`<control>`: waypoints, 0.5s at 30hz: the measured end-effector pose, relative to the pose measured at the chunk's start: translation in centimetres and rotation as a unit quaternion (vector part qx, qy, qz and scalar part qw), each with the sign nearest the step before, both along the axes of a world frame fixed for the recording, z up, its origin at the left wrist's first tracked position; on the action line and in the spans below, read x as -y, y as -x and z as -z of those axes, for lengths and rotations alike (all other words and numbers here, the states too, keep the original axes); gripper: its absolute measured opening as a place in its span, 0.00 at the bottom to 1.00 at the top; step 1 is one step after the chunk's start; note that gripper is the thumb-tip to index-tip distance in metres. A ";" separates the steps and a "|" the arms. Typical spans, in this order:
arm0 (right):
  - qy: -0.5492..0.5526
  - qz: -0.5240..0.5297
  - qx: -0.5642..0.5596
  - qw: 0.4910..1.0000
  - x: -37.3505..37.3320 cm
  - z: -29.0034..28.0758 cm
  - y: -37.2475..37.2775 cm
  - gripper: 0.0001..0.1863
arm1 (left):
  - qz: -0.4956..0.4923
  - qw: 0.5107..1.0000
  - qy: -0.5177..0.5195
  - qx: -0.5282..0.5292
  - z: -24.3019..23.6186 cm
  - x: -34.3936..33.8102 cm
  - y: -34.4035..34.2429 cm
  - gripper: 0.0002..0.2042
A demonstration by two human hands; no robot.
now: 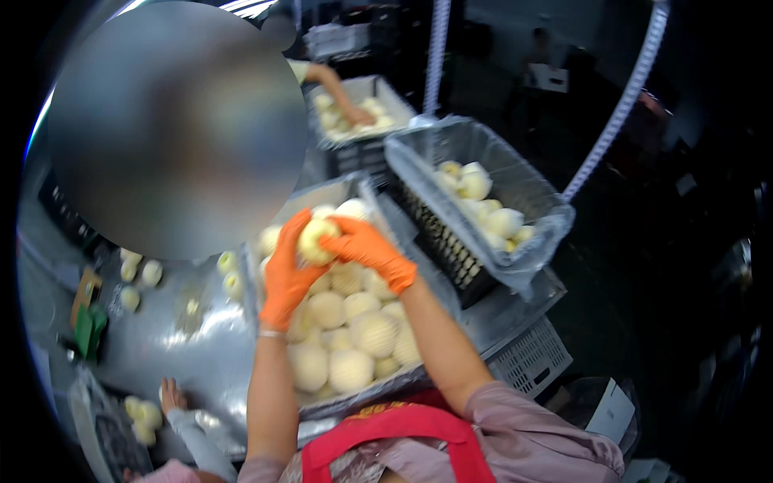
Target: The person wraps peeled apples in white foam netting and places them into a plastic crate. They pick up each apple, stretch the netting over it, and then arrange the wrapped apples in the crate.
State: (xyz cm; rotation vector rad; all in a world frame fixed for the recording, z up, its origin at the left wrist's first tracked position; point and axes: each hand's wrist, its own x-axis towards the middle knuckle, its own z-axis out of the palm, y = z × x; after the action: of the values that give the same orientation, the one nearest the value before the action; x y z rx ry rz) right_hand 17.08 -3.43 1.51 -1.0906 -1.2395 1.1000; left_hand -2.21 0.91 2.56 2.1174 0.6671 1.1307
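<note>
My left hand [286, 274] and my right hand [366, 249], both in orange gloves, are closed around a pale yellow round fruit [317, 240]. They hold it above a lined crate [360, 187] full of pale round fruits [374, 332], many with a netted-looking surface. Both forearms come in from the lower edge. Just right of that crate, a black basket with a clear plastic liner [435, 233] holds paler, yellowish fruits [506, 221].
A co-worker's arm [342, 101] reaches into a back crate [354, 149]. Another person's hand [173, 394] rests on the steel table [177, 322] at lower left, near loose fruits [151, 274] and a green object [88, 330]. Upright posts [620, 121] stand behind; a blurred patch hides the upper left.
</note>
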 end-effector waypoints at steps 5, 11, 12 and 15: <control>0.057 -0.012 -0.008 0.998 -0.4 1.3 -0.4 0.24 | 0.003 0.998 0.036 -0.043 1.6 -0.2 0.0 0.48; 0.082 -0.009 0.030 0.996 -0.7 2.6 -0.7 0.26 | -0.039 0.997 -0.003 -0.074 0.7 1.2 -1.1 0.52; 0.072 -0.017 0.016 0.997 -0.6 2.6 -1.0 0.26 | -0.047 0.995 -0.016 -0.089 0.7 1.2 -1.2 0.52; 0.053 -0.036 -0.006 0.998 -0.3 2.1 -1.4 0.26 | -0.084 0.984 -0.121 -0.096 1.3 0.7 -1.7 0.49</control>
State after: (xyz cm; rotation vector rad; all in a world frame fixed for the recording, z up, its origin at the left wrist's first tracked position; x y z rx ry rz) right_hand 18.49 -3.10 -0.63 -1.1247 -1.2315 1.2368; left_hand -0.55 0.18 1.24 2.4384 0.8488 1.1551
